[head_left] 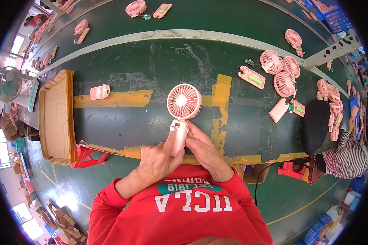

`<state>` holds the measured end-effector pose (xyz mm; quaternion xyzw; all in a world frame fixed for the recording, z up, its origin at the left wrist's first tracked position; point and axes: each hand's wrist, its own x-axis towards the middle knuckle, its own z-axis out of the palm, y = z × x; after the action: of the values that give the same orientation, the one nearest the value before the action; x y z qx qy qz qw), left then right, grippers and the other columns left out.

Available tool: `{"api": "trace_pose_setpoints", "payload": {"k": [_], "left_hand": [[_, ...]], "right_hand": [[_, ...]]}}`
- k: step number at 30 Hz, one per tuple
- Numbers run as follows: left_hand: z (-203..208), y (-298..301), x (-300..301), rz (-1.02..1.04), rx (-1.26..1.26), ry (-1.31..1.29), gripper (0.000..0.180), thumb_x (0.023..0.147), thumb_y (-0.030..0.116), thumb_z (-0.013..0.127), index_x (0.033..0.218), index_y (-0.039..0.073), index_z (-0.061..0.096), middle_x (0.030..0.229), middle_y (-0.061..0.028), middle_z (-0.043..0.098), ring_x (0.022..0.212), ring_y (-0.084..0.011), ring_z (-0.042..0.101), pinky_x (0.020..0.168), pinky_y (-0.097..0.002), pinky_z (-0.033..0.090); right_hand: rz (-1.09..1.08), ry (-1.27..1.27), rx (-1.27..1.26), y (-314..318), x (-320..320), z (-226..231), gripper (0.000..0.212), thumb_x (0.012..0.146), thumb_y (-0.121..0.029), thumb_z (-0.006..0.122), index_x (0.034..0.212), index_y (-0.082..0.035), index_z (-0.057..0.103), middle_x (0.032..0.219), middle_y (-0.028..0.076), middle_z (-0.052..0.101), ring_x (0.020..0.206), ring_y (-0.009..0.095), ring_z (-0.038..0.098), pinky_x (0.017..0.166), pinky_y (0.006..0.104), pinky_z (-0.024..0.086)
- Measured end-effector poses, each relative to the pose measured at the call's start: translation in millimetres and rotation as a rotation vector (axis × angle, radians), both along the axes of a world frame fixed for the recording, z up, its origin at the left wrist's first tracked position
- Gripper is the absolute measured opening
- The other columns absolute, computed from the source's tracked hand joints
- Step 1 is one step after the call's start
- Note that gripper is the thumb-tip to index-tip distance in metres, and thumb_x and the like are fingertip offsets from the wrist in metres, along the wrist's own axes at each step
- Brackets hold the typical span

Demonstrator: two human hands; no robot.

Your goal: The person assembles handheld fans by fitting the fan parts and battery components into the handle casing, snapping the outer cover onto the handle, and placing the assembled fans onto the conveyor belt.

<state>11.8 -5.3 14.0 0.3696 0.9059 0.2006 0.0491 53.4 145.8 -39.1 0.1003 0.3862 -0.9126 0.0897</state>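
Note:
A pink handheld fan (pixel 184 101) stands upright in front of me, its round grille pointing away from my body at the near part of the table. My left hand (pixel 156 160) grips the lower handle, and its index finger presses on the handle's upper face, beside a small dark opening. From the other side, my right hand (pixel 204 150) holds the handle's right edge; some of its fingers are hidden behind the fan. A separate pink handle shell (pixel 99 92) lies on the table to the left.
On the right are several pink fan heads (pixel 284 84), an open handle half with a green battery (pixel 252 77) and a pink handle (pixel 278 110). A cardboard tray (pixel 72 118) sits at the left. Beyond a pale rail (pixel 184 34), more fan parts lie on a green belt. A person (pixel 347 157) works at right.

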Motion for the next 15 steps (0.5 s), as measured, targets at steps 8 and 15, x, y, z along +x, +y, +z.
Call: {"api": "trace_pose_setpoints", "payload": {"k": [8,15], "left_hand": [[-13,-2,1,-0.052,0.076,0.094,0.069,0.075,0.027,0.066,0.128,-0.009,0.041,0.054,-0.0116,0.056,0.042,-0.0259,0.057,0.039,-0.0371,0.045],[-12,-3,7,-0.049,0.029,0.071,0.072,0.075,0.028,0.067,0.13,-0.009,0.038,0.056,-0.0124,0.057,0.042,-0.0259,0.057,0.04,-0.0369,0.047]], "right_hand": [[-0.072,-0.062,0.036,-8,1,8,0.044,0.096,-0.012,0.043,0.137,0.001,0.033,0.128,0.009,0.047,0.114,0.015,0.048,0.097,0.0284,0.039],[-0.128,-0.11,0.157,-13,-1,4,0.038,0.095,-0.015,0.049,0.129,0.001,0.043,0.119,0.008,0.055,0.107,0.014,0.053,0.092,0.0275,0.043]]}}
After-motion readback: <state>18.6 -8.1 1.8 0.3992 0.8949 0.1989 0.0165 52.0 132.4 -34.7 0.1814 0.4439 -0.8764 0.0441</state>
